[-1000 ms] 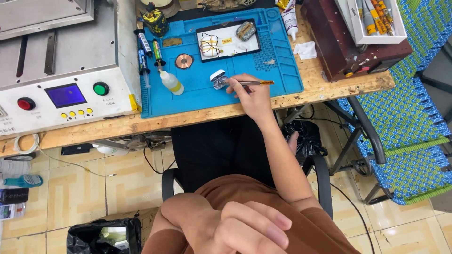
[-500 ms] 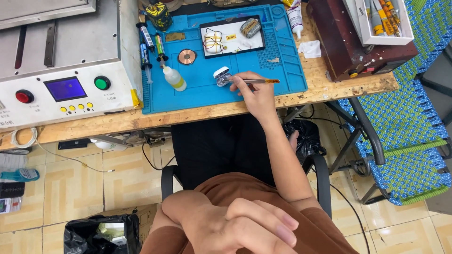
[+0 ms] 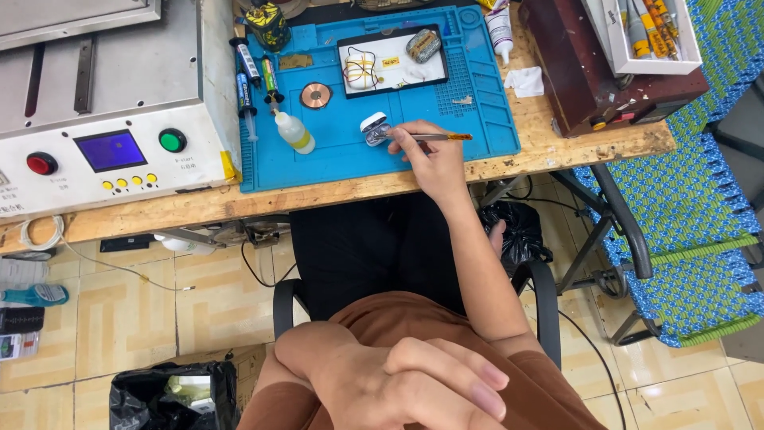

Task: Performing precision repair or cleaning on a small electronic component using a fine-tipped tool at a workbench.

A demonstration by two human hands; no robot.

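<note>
- A small blue screen (image 3: 111, 150), shaped like a box, sits on the front of the big white machine (image 3: 119, 95), between a round red button (image 3: 41, 163) and a round green button (image 3: 172, 140).
- A white plastic bottle with a label (image 3: 500, 26) stands at the top edge of the blue rubber mat (image 3: 477, 103).
- Thin tubes with dark labels (image 3: 247, 64) lie on the left side of the mat.
- A flat pack with dark and green print (image 3: 17, 345) lies on the floor at the far left, below a teal bottle (image 3: 36, 295).
</note>
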